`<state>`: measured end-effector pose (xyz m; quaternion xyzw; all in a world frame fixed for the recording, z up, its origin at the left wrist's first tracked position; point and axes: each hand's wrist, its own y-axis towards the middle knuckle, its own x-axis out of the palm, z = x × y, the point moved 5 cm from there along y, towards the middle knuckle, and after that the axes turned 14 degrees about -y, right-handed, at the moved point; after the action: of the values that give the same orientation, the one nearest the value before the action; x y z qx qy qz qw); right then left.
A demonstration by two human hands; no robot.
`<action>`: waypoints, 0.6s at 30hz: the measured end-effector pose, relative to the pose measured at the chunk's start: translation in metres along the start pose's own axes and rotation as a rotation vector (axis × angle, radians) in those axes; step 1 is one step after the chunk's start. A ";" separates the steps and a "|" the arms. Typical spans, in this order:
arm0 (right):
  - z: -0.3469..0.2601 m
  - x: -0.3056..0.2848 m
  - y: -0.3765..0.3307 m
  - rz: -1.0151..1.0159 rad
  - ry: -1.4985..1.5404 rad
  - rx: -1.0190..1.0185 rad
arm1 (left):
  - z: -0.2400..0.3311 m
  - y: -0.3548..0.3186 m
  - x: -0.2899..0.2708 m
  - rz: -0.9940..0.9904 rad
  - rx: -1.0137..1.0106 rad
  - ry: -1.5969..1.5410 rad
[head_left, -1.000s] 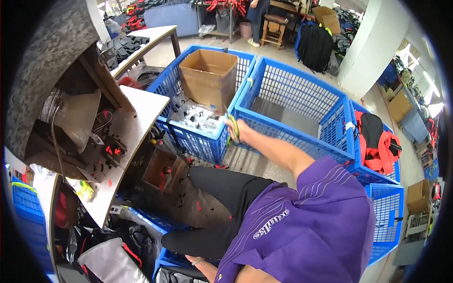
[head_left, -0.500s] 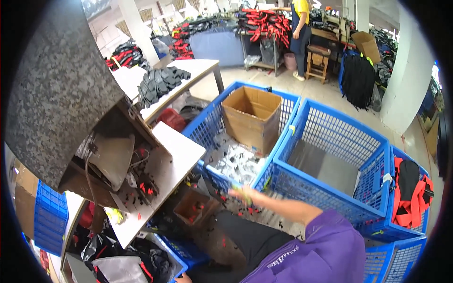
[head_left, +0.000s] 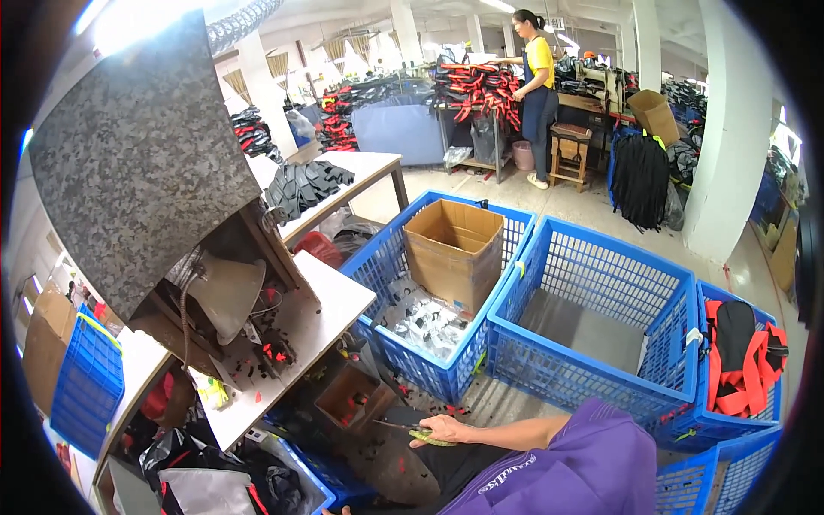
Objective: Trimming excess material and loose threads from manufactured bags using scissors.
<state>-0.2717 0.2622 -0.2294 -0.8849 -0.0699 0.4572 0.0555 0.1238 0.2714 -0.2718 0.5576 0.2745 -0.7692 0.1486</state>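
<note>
Fingers of the right hand point(head_left: 444, 427) wrap the yellow-green handles of scissors point(head_left: 412, 431), blades running left, toward the small brown box point(head_left: 347, 396) lying just beyond their tips. Only fingertips of the left hand point(head_left: 336, 511) show at the near edge; their spread is unclear.

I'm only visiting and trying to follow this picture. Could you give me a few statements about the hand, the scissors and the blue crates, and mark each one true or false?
1. The right hand holds green-handled scissors. True.
2. The cardboard box stands on the white table. False: it stands inside a blue crate.
3. The middle blue crate is heaped with red and black items. False: only its grey bottom shows.
4. Red and black items fill the crate on the far right. True.
5. The scissors hang on a wall hook. False: the hand grips them.
</note>
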 end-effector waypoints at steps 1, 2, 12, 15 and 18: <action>0.001 0.001 0.001 0.008 -0.006 -0.004 | -0.001 -0.003 -0.003 -0.023 -0.007 -0.032; 0.004 0.003 0.002 -0.002 0.039 0.028 | 0.000 -0.005 -0.005 -0.045 -0.012 -0.063; 0.020 0.000 -0.009 0.090 0.349 0.211 | 0.006 -0.013 -0.006 -0.041 -0.016 -0.076; 0.027 0.003 -0.008 0.037 0.391 0.279 | 0.004 -0.007 0.004 -0.060 0.005 -0.096; 0.017 -0.003 -0.013 0.070 0.499 0.226 | -0.056 0.021 0.003 0.388 0.302 -0.121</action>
<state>-0.2879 0.2750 -0.2346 -0.9601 0.0279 0.2318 0.1538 0.1774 0.2875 -0.2929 0.5686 0.0351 -0.7906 0.2247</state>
